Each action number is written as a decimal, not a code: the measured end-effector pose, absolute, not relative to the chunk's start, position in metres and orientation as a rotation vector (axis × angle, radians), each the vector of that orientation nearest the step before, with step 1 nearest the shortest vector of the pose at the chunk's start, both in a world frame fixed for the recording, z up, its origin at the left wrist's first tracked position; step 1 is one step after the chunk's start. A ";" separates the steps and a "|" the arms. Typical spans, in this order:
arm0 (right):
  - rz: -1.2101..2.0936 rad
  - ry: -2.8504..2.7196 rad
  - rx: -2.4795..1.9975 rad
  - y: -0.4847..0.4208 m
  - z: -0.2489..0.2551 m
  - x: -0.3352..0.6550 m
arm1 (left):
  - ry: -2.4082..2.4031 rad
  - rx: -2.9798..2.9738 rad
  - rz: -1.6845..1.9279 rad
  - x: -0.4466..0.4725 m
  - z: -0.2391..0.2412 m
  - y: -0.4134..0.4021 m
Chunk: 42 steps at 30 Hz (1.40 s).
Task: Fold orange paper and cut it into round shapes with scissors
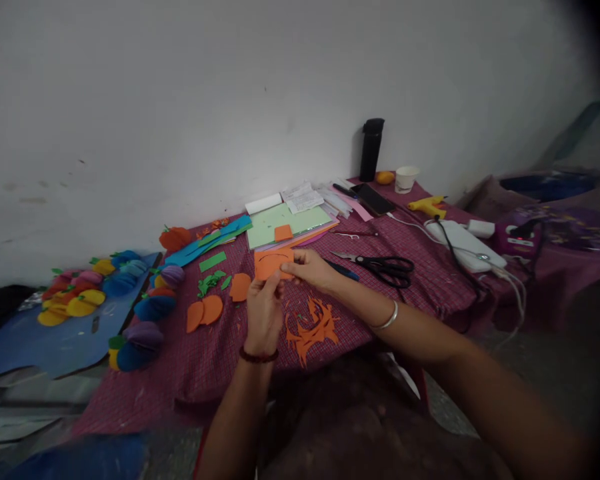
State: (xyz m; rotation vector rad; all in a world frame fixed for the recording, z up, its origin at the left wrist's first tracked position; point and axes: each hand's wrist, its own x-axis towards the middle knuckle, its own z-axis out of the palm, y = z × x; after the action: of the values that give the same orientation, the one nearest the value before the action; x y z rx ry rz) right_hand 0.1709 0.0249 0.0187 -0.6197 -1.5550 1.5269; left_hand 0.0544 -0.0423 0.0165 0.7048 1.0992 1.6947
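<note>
Between my two hands I hold up an orange paper piece (pixel 269 261) with a dark curved line drawn across it. My left hand (pixel 267 303) pinches its lower edge, and my right hand (pixel 307 269) grips its right side. Just left of my hands lie cut orange rounded shapes (pixel 206 312) and small green paper leaves (pixel 211 283). Below my right forearm is a heap of orange paper scraps (pixel 313 330). Black-handled scissors (pixel 380 265) rest on the cloth to the right of my right hand, their blades slightly apart.
On the purple checked tablecloth (pixel 190 373) are green paper sheets (pixel 270 223), a phone (pixel 373 200), a yellow glue gun (pixel 429 205), a white power bank-like box with cables (pixel 465 245), a paper cup (pixel 406 179) and a black bottle (pixel 371 150). Colourful paper fruit shapes (pixel 155 303) stand at left.
</note>
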 end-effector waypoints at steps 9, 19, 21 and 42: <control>1.481 -1.755 -0.555 0.014 0.030 0.175 | 1.017 0.525 1.863 0.055 0.022 -0.057; 1.241 -1.844 -0.689 -0.028 0.041 0.168 | 0.827 0.475 1.894 0.059 0.031 -0.087; 1.327 -1.757 -0.602 -0.033 0.038 0.170 | 0.815 0.499 1.883 0.062 0.031 -0.089; 0.694 -2.459 -0.636 -0.056 0.056 0.222 | 1.520 1.575 1.215 0.025 0.050 -0.132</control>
State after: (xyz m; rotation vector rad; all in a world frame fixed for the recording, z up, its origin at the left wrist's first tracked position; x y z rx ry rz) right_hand 0.2219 -0.0560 0.0559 -0.6356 -2.4589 0.6943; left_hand 0.0246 -0.1319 0.0505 1.5750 1.5195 1.2150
